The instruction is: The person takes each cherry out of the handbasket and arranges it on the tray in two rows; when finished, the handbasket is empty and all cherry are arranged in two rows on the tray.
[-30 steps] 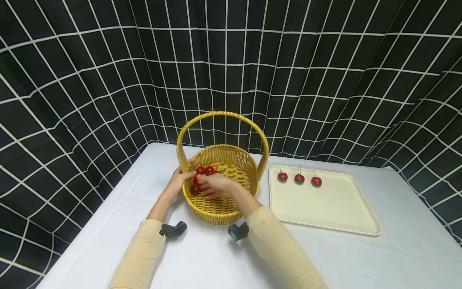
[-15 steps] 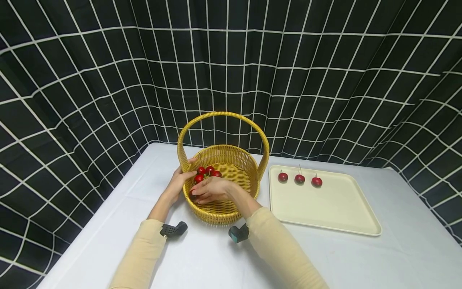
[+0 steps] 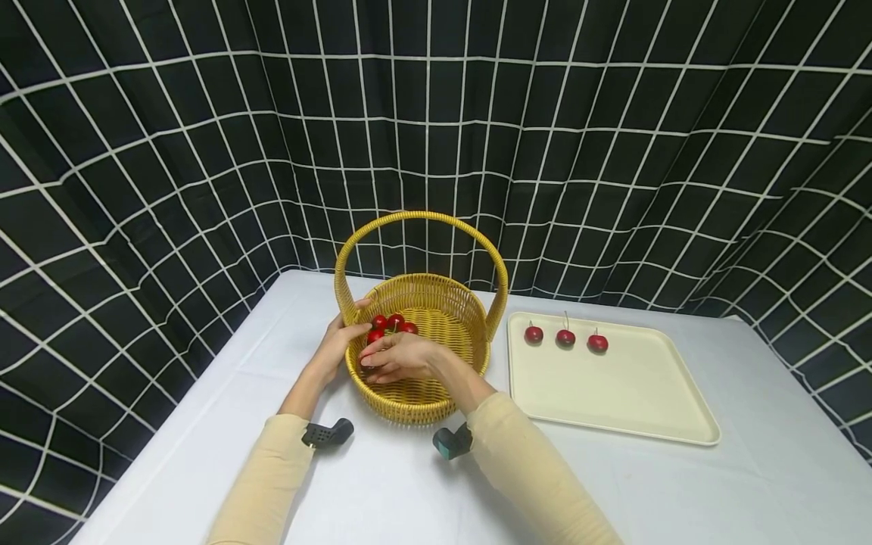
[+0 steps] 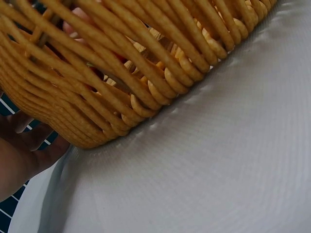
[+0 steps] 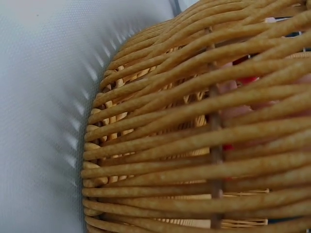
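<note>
A yellow wicker basket (image 3: 470, 322) with a tall arched handle stands on the table, with several red cherries (image 3: 396, 322) gathered at its left side. My left hand (image 3: 334, 344) holds the basket's left rim, its thumb over the edge; in the left wrist view some of its fingers (image 4: 29, 141) lie against the outer wall. Inside the basket, my right hand (image 3: 405, 356) has thumb and fingers around a cherry near the left wall, mostly hidden by the fingers. The weave covers most of that hand in the right wrist view, where bits of red (image 5: 249, 79) show through.
To the right of the basket lies a cream rectangular tray (image 3: 613, 393). Three stemmed cherries (image 3: 565, 338) sit in a row near its back edge. A white cloth (image 3: 381, 492) covers the table, and a black grid-patterned curtain (image 3: 436, 136) hangs behind and at the sides.
My right hand has moved slightly left and toward the front inside the basket, its fingers closing around a cherry by the left wall. The left hand stays on the rim.
</note>
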`<state>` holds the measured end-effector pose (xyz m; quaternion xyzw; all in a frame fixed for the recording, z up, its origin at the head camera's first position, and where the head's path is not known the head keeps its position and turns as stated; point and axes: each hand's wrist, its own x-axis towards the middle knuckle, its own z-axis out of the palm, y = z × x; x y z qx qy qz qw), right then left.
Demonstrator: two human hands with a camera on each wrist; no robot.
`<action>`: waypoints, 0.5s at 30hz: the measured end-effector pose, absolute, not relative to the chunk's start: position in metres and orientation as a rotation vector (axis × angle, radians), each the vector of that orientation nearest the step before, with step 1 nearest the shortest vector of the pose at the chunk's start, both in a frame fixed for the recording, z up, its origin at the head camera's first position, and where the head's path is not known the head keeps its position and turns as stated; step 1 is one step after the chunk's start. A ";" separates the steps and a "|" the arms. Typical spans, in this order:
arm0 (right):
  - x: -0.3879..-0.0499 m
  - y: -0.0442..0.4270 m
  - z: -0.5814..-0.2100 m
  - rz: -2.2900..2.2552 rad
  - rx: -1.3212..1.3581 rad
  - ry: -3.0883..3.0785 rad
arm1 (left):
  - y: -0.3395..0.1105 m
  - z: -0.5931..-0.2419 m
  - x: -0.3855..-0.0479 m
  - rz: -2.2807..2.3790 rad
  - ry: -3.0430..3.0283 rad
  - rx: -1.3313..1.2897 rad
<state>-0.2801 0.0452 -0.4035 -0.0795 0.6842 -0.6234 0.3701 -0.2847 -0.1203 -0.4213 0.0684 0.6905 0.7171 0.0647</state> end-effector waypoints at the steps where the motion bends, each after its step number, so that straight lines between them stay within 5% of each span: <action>1: -0.280 0.046 -0.403 -1.601 -0.203 1.772 | -0.120 -0.421 -0.285 2.165 2.081 0.201; 15: -0.281 0.069 -0.397 -1.600 -0.189 1.825 | -0.120 -0.420 -0.284 2.140 2.100 0.169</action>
